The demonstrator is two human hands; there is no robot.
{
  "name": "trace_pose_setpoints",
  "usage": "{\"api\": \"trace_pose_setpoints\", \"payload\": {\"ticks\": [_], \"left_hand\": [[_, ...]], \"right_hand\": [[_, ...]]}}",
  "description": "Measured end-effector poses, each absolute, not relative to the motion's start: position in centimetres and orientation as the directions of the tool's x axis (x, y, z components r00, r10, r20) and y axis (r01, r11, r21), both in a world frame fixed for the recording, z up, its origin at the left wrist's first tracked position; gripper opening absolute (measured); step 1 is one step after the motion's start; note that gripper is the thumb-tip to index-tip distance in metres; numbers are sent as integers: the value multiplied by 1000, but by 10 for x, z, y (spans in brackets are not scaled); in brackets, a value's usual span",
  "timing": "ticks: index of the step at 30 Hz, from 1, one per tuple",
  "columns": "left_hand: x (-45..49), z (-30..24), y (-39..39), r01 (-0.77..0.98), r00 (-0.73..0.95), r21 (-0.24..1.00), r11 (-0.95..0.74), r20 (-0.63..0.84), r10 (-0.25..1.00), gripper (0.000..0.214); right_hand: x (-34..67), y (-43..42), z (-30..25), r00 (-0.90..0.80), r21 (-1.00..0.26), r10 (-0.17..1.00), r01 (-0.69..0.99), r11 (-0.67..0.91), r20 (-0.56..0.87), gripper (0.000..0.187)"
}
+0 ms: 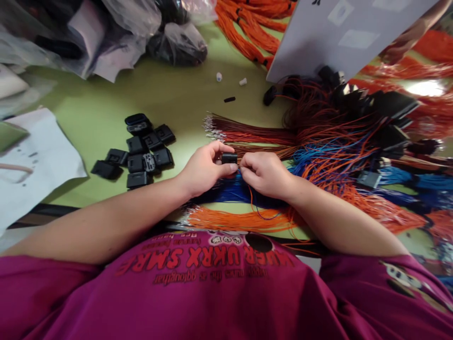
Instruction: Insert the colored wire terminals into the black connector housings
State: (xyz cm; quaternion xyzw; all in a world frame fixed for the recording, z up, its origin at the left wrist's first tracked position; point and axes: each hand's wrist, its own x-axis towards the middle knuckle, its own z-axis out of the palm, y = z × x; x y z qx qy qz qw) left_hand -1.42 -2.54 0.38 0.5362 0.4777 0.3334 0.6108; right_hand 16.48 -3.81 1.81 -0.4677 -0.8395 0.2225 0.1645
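My left hand point(205, 167) pinches a small black plastic connector point(229, 158) between thumb and fingers. Right beside it, my right hand point(264, 174) is closed on a thin wire point(252, 200) whose end meets the connector's side; orange and blue strands trail down from that hand. Both hands hover over bundles of blue wires point(230, 189) and orange wires point(233, 219) lying at the table's near edge. A bundle of brown wires point(247, 136) with bare metal tips lies just beyond the hands.
A pile of several black connectors point(141, 151) sits left of my hands on the green table point(177, 99). Finished harnesses with black housings point(382, 127) heap up on the right. Plastic bags point(116, 33), white paper point(38, 156), a grey board point(339, 33) and more orange wires point(247, 28) lie around.
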Motion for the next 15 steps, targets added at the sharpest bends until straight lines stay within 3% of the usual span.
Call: {"api": "trace_pose_setpoints", "payload": {"ticks": [9, 15], "left_hand": [[-12, 4, -24, 142, 323, 961, 237, -272, 907, 37], [-11, 2, -24, -15, 336, 928, 373, -346, 876, 37]], "right_hand": [[166, -37, 13, -491, -588, 866, 676, 445, 91, 14], [166, -35, 17, -502, -577, 860, 676, 458, 94, 16]]}}
